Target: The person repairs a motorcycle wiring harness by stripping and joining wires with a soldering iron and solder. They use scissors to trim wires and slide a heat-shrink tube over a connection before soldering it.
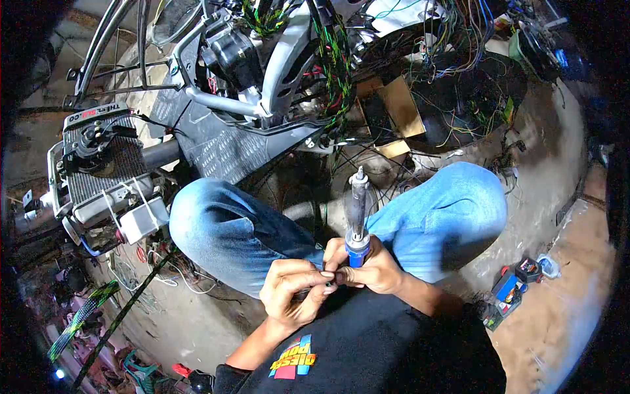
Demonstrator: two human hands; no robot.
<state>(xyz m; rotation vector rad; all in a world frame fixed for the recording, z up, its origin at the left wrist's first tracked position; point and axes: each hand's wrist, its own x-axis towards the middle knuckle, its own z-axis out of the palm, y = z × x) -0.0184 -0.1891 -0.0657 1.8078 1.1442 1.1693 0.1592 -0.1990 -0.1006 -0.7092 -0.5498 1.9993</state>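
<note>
My right hand (377, 269) is closed around the blue handle of a soldering iron (357, 213), whose metal barrel and tip point up, away from my body. Its thumb and fingertips also meet my left hand's. Close against it, my left hand (292, 289) is shut in a pinch. A small dark bit shows at those fingertips, too little to name. Both hands are in front of my black shirt, between my bent knees in blue jeans (440, 217).
Ahead stands a grey vehicle frame (226, 102) with a braided wiring harness (333, 59). A radiator (105, 164) with a white reservoir (144, 220) is at left. Loose wires (453, 39) and cardboard (403, 105) lie beyond my knees. Small tools (512, 289) sit at right.
</note>
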